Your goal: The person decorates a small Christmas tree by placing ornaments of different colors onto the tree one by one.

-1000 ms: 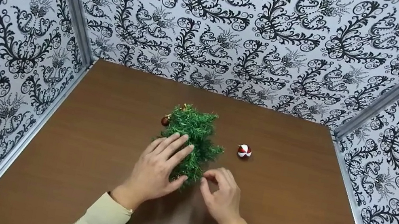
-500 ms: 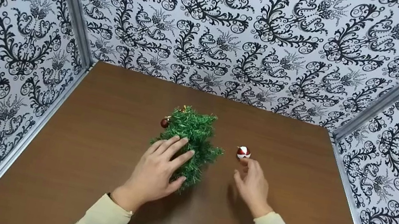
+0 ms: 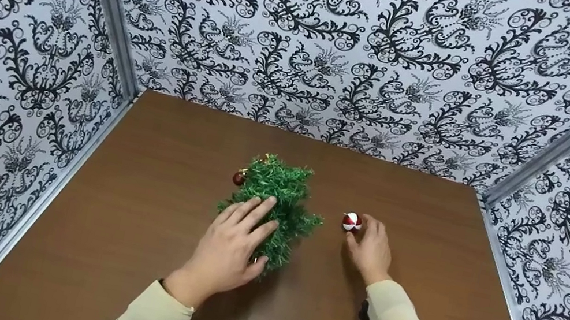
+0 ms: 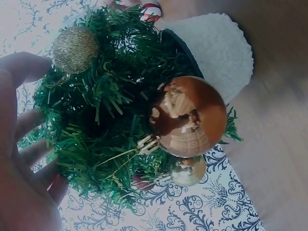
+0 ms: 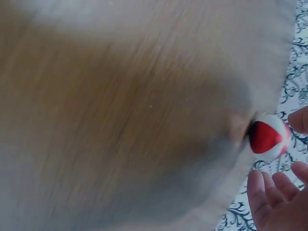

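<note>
A small green artificial Christmas tree (image 3: 281, 183) stands mid-table, with its white fluffy base (image 4: 216, 53) seen in the left wrist view. My left hand (image 3: 229, 244) rests on its branches, fingers extended. Hanging on it are a glittery gold ball (image 4: 75, 49), a shiny copper ball (image 4: 192, 117), a pale gold ball (image 4: 188, 171) and a dark red ball (image 3: 239, 178). Right of the tree, a red and white bauble (image 3: 351, 222) lies on the table. Thumb and fingers of my right hand (image 3: 371, 251) are spread on either side of it; a gap shows in the right wrist view.
The brown wooden table (image 3: 159, 173) has patterned black-and-white walls (image 3: 306, 40) behind it and at both sides. Grey metal posts (image 3: 112, 6) stand at the back corners.
My right hand has left the tree's lower right side and moved right and away from me to the red and white bauble. The left hand has stayed on the tree.
</note>
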The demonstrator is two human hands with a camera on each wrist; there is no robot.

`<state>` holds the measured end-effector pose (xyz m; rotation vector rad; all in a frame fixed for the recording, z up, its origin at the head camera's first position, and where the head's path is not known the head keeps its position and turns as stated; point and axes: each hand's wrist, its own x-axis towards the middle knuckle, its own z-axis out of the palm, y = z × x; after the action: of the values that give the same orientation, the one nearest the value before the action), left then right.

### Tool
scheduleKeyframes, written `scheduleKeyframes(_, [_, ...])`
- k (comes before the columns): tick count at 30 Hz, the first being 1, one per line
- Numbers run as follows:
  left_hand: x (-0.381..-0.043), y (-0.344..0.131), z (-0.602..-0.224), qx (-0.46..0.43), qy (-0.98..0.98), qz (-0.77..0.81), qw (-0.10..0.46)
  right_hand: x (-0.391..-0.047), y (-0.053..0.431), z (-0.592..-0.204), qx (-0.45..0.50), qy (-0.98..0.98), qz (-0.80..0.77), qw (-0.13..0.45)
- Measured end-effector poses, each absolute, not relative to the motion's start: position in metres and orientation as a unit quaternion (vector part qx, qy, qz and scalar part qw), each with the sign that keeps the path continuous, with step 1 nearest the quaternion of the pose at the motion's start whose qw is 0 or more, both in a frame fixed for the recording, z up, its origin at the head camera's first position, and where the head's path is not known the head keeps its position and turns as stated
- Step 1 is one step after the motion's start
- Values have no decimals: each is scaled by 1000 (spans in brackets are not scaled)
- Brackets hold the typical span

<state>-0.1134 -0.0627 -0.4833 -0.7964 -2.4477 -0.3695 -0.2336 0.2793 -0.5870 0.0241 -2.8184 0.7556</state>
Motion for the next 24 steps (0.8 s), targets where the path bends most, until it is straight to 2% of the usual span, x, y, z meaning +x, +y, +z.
scheduleKeyframes(10, [-111, -59, -477, -295, -915, -116, 249, -241, 278, -595, 48, -963, 233, 124])
scheduleKeyframes(24, [-113, -56, -482, -273, -908, -149, 281, -251, 269, -598, 20, -967, 211, 144])
